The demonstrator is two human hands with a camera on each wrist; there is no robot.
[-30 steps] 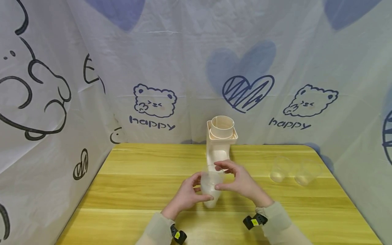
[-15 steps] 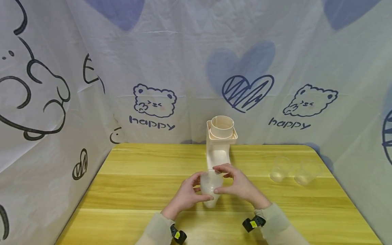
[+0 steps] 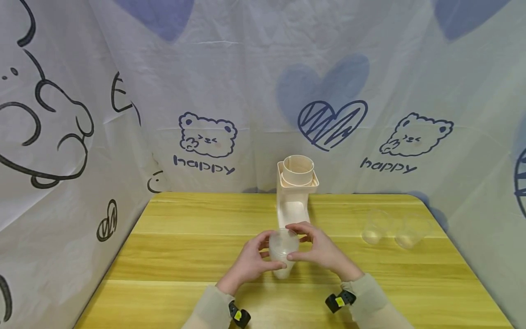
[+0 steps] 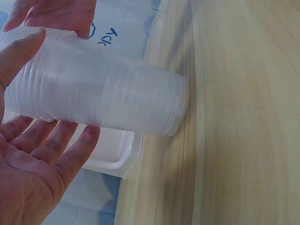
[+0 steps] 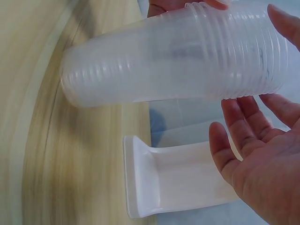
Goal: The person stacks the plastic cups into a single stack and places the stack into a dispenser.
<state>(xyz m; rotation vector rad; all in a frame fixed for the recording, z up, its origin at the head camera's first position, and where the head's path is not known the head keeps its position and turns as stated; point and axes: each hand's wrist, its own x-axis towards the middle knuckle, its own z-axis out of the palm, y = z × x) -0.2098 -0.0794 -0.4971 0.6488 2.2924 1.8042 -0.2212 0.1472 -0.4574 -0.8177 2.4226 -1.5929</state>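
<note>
A tall stack of nested clear plastic cups (image 3: 283,249) stands upright in front of the person, its bottom right at the tabletop. My left hand (image 3: 249,261) holds it from the left, thumb and fingers curved around the ribbed upper part. From the other side, my right hand (image 3: 320,250) grips the stack near the top rims, thumb toward me and fingers behind. In the right wrist view, several stacked rims (image 5: 248,51) show between the thumb and fingers. A cream-coloured holder (image 3: 293,210), with a round tube (image 3: 298,170) on top, stands just behind the stack.
Two separate clear cups, one nearer the middle (image 3: 373,230) and one farther right (image 3: 410,234), stand on the right of the wood-patterned table (image 3: 185,256). A printed cloth (image 3: 263,91) hangs behind the table and along its sides.
My right hand has moved slightly down and toward me, then stayed nearly still. The blurred cup rim at the stack's top has settled. My left hand has kept its place.
</note>
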